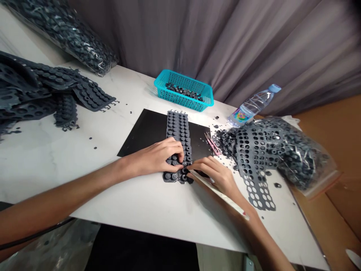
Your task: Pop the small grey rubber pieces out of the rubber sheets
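A dark grey moulded rubber sheet (178,126) with rows of round raised parts lies lengthwise over a black mat (143,130). My left hand (166,154) rests across its near half. Its thumb and bent forefinger close on the sheet around one of the round parts. From the other side my right hand (216,171) meets the sheet's right edge, fingertips close to the left thumb. A long, slim pale tool (225,198) with a red mark at its back end runs along under this hand, gripped in the fingers; its tip is hard to make out.
Pink-handled thread snips (212,143) lie right of the sheet. A turquoise basket (184,101) holds small dark parts. Beyond are a water bottle (254,105), a punched-out sheet (254,158) and a filled plastic bag (304,165). More rubber sheets (36,90) pile up at left.
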A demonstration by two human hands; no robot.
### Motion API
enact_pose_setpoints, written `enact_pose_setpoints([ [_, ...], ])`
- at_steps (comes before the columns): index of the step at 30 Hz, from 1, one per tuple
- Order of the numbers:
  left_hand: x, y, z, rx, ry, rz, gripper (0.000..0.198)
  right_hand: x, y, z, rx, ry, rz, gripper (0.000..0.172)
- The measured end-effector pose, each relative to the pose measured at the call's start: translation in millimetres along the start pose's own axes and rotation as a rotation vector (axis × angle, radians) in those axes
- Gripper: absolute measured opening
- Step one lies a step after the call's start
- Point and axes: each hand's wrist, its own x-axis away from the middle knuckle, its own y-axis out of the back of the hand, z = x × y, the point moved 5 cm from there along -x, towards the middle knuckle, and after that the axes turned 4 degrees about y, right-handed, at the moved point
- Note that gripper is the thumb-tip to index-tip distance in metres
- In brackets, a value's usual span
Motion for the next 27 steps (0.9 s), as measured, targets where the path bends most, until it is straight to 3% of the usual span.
enact_pose_setpoints([
  [5,-0.2,0.4,-0.7,-0.004,-0.002,-0.009,0.010,-1.0,-2.6,-1.6,0.060,0.011,0.000,0.021],
  [14,0.3,-1.0,0.1,-0.007,-0.008,-0.017,0.010,-2.8,-11.4,2.2,0.257,0.160,-0.038,0.021],
  [27,0.5,-1.2,0.4,0.001,-0.009,-0.010,0.009,0.3,-18.5,3.9,0.278,0.159,-0.021,0.023],
])
